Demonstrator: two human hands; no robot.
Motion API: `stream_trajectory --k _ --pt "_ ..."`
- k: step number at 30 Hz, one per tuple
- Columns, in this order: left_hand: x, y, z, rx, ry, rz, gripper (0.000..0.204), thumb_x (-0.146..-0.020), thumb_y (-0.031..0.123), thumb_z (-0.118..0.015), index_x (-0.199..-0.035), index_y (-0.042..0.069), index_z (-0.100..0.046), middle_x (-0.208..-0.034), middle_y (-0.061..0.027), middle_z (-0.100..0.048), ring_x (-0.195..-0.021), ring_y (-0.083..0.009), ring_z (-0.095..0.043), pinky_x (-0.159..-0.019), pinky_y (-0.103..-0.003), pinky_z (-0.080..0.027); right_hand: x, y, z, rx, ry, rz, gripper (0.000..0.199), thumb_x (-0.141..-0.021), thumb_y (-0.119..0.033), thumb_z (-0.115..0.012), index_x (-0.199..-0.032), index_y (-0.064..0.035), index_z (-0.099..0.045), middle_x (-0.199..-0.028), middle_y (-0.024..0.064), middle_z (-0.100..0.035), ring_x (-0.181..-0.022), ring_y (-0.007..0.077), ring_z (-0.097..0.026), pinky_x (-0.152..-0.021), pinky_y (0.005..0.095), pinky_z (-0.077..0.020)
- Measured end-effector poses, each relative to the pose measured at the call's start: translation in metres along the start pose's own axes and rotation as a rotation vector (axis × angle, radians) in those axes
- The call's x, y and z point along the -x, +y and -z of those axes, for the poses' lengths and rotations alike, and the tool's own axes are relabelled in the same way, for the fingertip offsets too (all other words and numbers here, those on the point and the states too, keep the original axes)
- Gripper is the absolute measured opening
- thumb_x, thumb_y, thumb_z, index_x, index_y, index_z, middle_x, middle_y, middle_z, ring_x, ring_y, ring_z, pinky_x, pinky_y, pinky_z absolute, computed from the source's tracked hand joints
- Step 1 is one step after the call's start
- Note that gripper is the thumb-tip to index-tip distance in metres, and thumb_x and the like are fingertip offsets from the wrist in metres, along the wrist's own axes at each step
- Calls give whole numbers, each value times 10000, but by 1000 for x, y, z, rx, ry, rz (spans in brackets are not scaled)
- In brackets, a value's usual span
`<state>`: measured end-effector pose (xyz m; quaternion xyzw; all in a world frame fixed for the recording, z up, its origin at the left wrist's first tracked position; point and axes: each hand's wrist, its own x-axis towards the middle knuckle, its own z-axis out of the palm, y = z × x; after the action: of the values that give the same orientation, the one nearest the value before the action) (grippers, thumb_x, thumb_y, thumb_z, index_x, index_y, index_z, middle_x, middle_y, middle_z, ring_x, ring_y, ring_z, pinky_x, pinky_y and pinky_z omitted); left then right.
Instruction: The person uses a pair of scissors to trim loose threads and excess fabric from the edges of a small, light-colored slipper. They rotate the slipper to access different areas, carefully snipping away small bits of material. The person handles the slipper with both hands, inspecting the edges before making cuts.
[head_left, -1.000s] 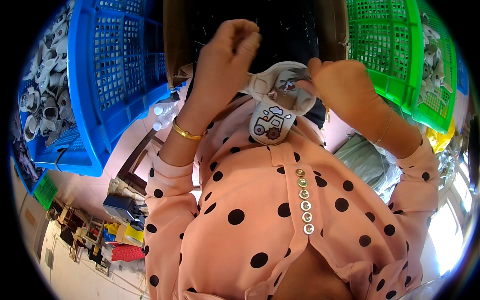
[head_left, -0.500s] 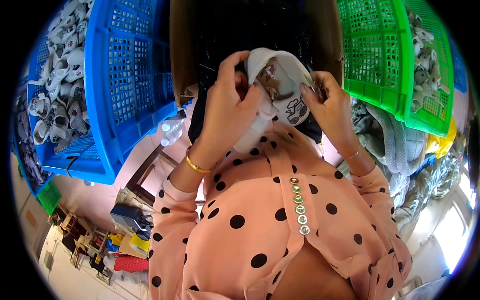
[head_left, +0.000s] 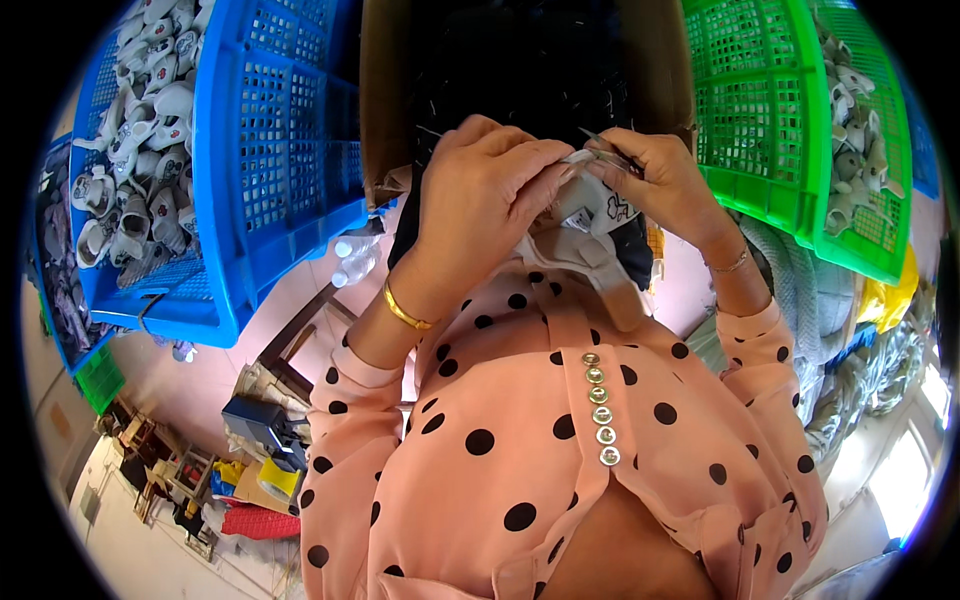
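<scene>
My left hand [head_left: 490,195] is raised in front of my chest with the wrist bent and the back of the hand toward me, its fingers curled together and pinching the upper edge of a small grey and white fabric piece with a cartoon print [head_left: 590,235]. My right hand [head_left: 655,175] comes in from the other side at the same height, fingertips meeting those of the left, and it grips a thin metal tool [head_left: 605,148] whose point lies at the top edge of the fabric; I cannot tell what kind of tool it is. Both forearms rise from the peach polka-dot sleeves, and a gold bangle [head_left: 405,312] sits on my left wrist. Half a second ago the hands were spread wider, holding the piece open so that its white inside and print faced me; now they have drawn together and the piece is folded down, mostly hidden behind my left hand. The fabric hangs just below my fingers, above the buttoned front of my blouse: pale grey, soft, with a white patch bearing a small dark and red figure. It is held over a dark-filled cardboard box [head_left: 385,90] that stands between a blue plastic crate [head_left: 270,150] heaped with similar pale pieces and a green plastic crate [head_left: 770,110].
</scene>
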<state>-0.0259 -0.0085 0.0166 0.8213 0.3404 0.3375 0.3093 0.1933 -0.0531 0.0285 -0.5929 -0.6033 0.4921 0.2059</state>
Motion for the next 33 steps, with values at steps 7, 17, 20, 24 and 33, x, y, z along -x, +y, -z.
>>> stream_trajectory --k 7,17,20,24,33 --pt "25 -1 18 695 -473 799 184 -887 86 -689 -1020 -40 -707 -896 -50 -705 -781 -77 -624 -699 -211 -515 18 25 -50 -214 -66 38 273 -947 -236 -641 -1023 23 -602 -717 -8 -530 -663 48 -424 -595 211 -397" --pt "64 -9 11 1247 -154 1104 225 -862 101 -717 -1031 -47 -703 -899 -107 -708 -765 -113 -663 -719 -224 -551 41 10 -46 670 255 337 501 -869 -569 -582 -778 -79 -534 -546 42 -523 -480 211 -556 -438 310 -420" --pt "65 -7 12 1262 -147 1103 219 -862 100 -717 -1029 -43 -705 -899 -105 -706 -768 -110 -660 -726 -221 -548 40 7 -48 733 261 342 500 -874 -573 -573 -737 -94 -522 -519 37 -486 -461 209 -537 -420 316 -408" --pt "68 -5 11 1263 -137 1119 221 -863 100 -717 -1033 -41 -706 -898 -97 -707 -767 -108 -658 -728 -219 -547 37 0 -51 779 263 360 479 -882 -555 -575 -730 -103 -530 -515 31 -487 -467 202 -545 -423 311 -413" --pt "68 -2 11 1246 -149 1106 209 -866 99 -718 -1034 -26 -716 -907 -92 -714 -788 -104 -662 -751 -223 -544 38 -4 -58 730 267 316 413 -874 -495 -622 -745 -108 -554 -530 34 -525 -489 206 -571 -434 315 -424"
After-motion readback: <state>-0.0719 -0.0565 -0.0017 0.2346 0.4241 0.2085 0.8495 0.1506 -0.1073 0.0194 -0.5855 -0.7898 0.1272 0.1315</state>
